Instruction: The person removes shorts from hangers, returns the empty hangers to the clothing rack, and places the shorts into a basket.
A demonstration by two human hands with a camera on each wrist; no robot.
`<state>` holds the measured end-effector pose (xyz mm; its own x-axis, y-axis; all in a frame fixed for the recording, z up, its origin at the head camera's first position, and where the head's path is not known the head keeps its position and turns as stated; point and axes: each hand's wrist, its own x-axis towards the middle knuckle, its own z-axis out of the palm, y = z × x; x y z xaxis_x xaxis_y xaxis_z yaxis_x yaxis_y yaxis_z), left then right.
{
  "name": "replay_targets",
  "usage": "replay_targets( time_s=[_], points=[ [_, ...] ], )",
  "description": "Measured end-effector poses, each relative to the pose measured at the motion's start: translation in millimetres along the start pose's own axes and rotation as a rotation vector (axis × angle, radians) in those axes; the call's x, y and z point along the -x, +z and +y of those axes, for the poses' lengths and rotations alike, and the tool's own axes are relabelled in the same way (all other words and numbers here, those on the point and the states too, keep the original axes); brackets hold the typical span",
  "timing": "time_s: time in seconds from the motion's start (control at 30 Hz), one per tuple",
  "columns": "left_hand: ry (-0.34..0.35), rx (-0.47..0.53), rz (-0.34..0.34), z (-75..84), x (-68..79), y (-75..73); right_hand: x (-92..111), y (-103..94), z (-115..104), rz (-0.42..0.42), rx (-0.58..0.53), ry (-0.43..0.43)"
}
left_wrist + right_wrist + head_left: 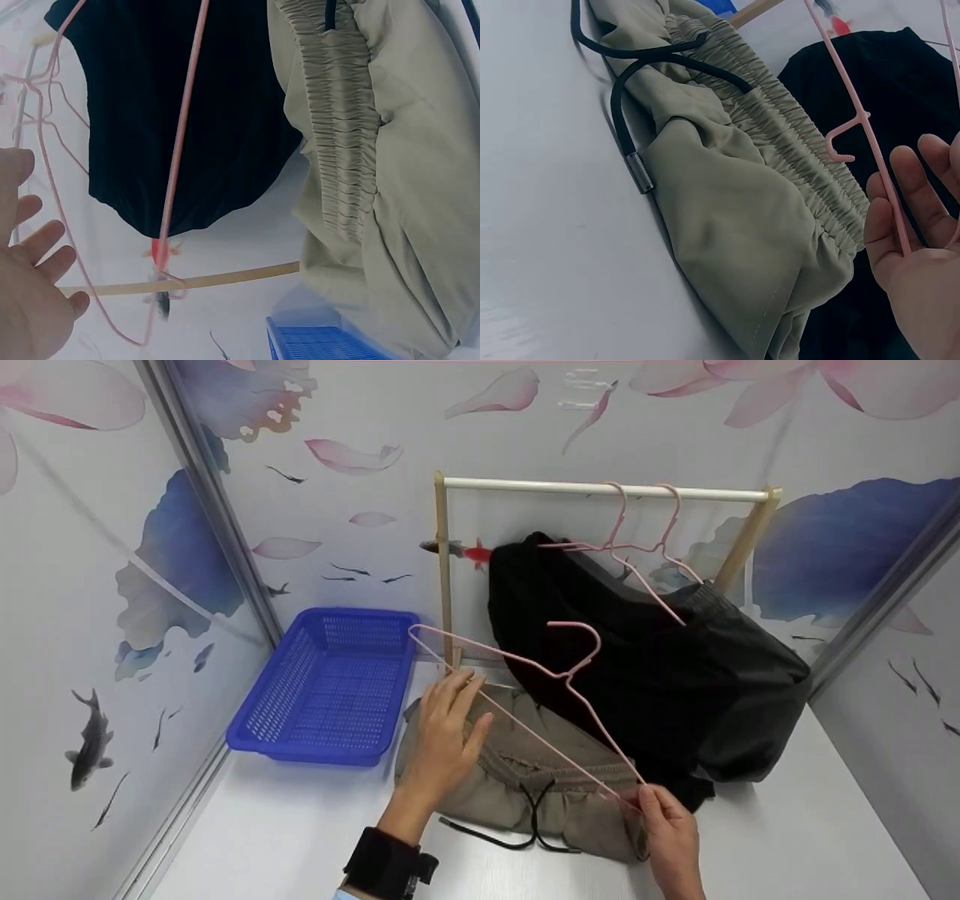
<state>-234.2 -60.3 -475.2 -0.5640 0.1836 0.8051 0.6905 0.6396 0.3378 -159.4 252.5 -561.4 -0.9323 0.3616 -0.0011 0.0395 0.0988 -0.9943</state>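
A pink wire hanger [568, 676] is held slanting over a pair of grey-green pants [495, 802]. My right hand [671, 829] grips its lower right corner between thumb and fingers; the right wrist view also shows the fingers around the hanger [862, 112] there. My left hand [446, 742], fingers extended and spread, is beside the hanger's left end; the left wrist view shows the palm and loose fingers [52, 262]. The pants lie folded on the white table, their gathered elastic waistband [341, 127] toward the rack, a black drawstring [534, 817] hanging from the front.
Behind the pants stands a small rack with a white rail [525, 486] and wooden posts. Two pink hangers [619, 514] hang from it, carrying black clothing [645, 697] that reaches down to the table. At the left sits a blue perforated basket [322, 751]. Patterned panels surround the table.
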Motion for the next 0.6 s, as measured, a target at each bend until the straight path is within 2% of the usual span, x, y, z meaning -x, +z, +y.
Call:
replay_targets(
  time_s=[0.17, 0.47, 0.6],
  points=[
    [-0.031, -0.005, -0.009, -0.7, 2.8, 0.2, -2, -1.6, -2, 0.044, -0.011, -0.012],
    [-0.032, 0.001, -0.003, -5.6, 7.6, 3.5, -6, -4.0, -11, 0.099, -0.149, -0.025],
    [-0.026, -0.004, -0.004, -7.7, 8.9, 4.6, -11, -5.6, -14, 0.106, -0.204, -0.058]
  ],
)
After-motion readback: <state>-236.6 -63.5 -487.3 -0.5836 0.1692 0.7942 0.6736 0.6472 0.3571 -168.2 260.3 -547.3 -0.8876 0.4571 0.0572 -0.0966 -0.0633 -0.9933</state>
